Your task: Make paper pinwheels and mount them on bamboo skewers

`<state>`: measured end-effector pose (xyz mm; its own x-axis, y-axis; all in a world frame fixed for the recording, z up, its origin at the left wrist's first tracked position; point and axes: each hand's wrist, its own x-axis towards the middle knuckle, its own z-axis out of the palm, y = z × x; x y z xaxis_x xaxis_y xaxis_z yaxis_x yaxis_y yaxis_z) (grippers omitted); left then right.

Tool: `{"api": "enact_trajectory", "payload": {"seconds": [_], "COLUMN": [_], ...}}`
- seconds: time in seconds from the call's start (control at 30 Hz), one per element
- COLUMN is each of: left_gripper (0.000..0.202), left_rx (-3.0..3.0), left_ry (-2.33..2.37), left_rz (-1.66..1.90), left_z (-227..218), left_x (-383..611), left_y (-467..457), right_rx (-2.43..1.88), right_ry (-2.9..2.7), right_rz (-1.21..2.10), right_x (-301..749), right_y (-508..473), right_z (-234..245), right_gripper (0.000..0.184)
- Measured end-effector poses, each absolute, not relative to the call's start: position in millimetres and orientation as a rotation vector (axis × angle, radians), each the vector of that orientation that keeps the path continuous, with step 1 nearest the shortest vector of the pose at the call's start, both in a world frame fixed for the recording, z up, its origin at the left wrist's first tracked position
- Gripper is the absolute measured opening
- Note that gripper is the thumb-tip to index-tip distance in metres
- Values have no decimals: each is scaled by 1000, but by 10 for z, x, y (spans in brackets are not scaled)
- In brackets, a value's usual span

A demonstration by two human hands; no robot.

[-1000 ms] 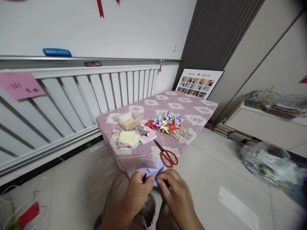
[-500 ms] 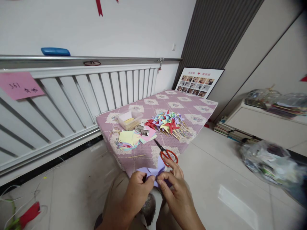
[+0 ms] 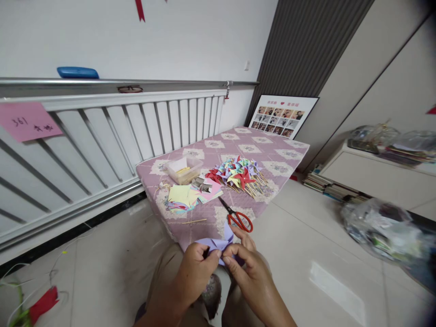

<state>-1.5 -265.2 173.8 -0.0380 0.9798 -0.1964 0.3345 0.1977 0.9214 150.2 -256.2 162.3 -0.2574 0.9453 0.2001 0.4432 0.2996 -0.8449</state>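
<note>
A purple paper pinwheel (image 3: 220, 244) sits between the two hands at the near end of the scene, pinched on both sides. The left hand (image 3: 195, 268) grips its left part with thumb and curled forefinger; the right hand (image 3: 250, 269) pinches close to its middle with thumb and forefinger, other fingers raised. Whatever lies under the right fingertips is hidden. One blade of the pinwheel points away, towards the red-handled scissors (image 3: 231, 211).

The table (image 3: 197, 230) wears a lilac cloth patterned with pale floral patches. A thin stick (image 3: 194, 221) lies near, left of the scissors; beyond it come a stack of coloured paper (image 3: 180, 195) and a clear plastic box (image 3: 187, 177), with a heap of finished pinwheels (image 3: 238, 175) to their right. A photo board (image 3: 277, 120) leans at the far end. A white radiator (image 3: 151, 127) runs along the left.

The table's right edge drops to pale floor tiles (image 3: 299, 254), which spread right towards a bulging plastic bag (image 3: 381, 231) by the cabinet (image 3: 378, 175). The scissors' handles lie close to that edge, just beyond the right hand.
</note>
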Motion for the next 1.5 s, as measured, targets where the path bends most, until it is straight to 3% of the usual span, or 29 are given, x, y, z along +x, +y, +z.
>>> {"api": "enact_trajectory", "payload": {"seconds": [0.47,0.83,1.03,1.17,1.33,1.5], "left_gripper": [20,17,18,18,19,16], "left_rx": [1362,1320,1290,1325,1376,1414], "left_ry": [1480,1713,1732,1755,1738,1692], "left_rz": [880,828,861,824,797,850], "left_z": [1722,1743,1730,1700,1720,1815], "left_x": [-38,-12,-5,4,17,29], "left_y": [-2641,-2651,-2657,-2662,-2668,-2673], "right_rx": [-1243,-1238,-1219,-1181,-1175,-1137], "right_ry": [-1701,-1530,-1304,-1268,-1441,-1370], "right_rz": [1071,1040,1103,1187,1195,1272], "right_x": [1504,1465,1424,1414,1461,1449], "right_y": [-2553,-2577,-2588,-2577,-2560,-2572], "right_z": [1581,1438,1347,1397,1475,1528], "right_gripper": [18,15,31,64,16,15]}}
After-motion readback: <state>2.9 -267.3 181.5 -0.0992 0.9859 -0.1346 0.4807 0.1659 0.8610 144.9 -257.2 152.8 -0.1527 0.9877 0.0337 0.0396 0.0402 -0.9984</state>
